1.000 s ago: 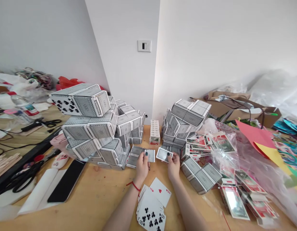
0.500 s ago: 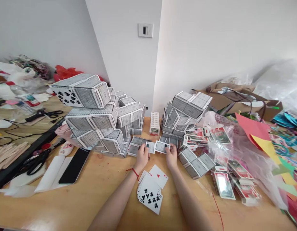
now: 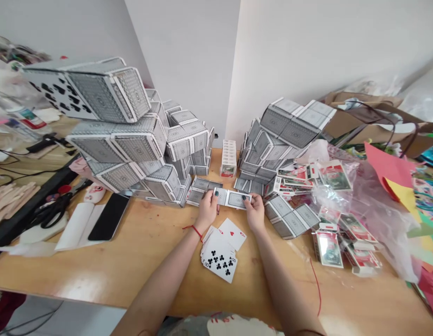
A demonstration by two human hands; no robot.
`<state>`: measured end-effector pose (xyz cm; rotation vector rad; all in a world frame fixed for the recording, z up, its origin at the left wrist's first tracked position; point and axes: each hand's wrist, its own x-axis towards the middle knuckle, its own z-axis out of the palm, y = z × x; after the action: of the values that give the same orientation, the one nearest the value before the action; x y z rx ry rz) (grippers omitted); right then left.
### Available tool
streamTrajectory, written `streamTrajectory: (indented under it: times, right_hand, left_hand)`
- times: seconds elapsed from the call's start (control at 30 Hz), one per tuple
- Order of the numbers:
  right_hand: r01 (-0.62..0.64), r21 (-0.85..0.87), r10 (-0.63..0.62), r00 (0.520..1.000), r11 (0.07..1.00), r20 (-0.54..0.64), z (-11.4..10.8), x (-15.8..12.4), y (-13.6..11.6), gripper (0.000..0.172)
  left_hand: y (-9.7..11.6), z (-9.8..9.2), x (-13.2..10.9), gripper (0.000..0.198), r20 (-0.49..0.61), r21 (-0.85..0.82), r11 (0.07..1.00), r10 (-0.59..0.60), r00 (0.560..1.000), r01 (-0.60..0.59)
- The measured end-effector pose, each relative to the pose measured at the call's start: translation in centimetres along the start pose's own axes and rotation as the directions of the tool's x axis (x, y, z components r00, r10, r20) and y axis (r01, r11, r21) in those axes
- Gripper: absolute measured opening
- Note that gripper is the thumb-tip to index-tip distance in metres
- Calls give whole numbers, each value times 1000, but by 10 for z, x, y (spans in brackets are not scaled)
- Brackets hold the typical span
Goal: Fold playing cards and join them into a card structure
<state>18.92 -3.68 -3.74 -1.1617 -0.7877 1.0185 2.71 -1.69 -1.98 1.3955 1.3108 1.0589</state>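
Note:
My left hand (image 3: 208,208) pinches a folded playing card (image 3: 222,196) with a grey patterned back. In my right hand (image 3: 254,210) is another grey-backed playing card (image 3: 237,199), held end to end with the first; whether the two are joined I cannot tell. Below them on the table lies a loose pile of playing cards (image 3: 219,256), face up, with an eight of clubs on top and an ace of hearts (image 3: 232,233) beside it. Behind my left hand, a low piece of folded cards (image 3: 198,189) rests on the table.
Blocks built from cards form a tall stack (image 3: 121,140) at left and a shorter stack (image 3: 282,126) at right. A card block (image 3: 289,218) lies right of my hand, near card boxes (image 3: 328,247). A phone (image 3: 110,217) and black scissors (image 3: 57,205) lie left.
The view has tilted down and come closer, so the table's front edge shows. Both hands still hold the cards, whose ends have come together.

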Motion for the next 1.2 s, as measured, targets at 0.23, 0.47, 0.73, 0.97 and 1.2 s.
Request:
streamTrajectory:
  times: [0.23, 0.47, 0.73, 0.97, 1.2]
  right_hand:
    - [14, -12, -14, 1000, 1000, 21, 0, 0, -2, 27]
    - [25, -39, -24, 999, 999, 48, -4, -1, -2, 24]
    - [-53, -59, 60, 991, 997, 123, -1, 1, -5, 28]
    - [-96, -131, 122, 971, 987, 205, 15, 0, -3, 29]
    - [-97, -168, 123, 981, 981, 152, 24, 2, 1, 28]
  left_hand:
    - [3, 1, -1, 23, 7, 26, 999, 21, 1000, -21]
    - [3, 2, 0, 23, 46, 36, 999, 26, 999, -28]
    - [0, 0, 2, 22, 114, 160, 985, 43, 993, -61]
    - [0, 2, 5, 18, 156, 286, 951, 76, 985, -119]
    - [-2, 5, 5, 22, 83, 374, 918, 107, 991, -131]
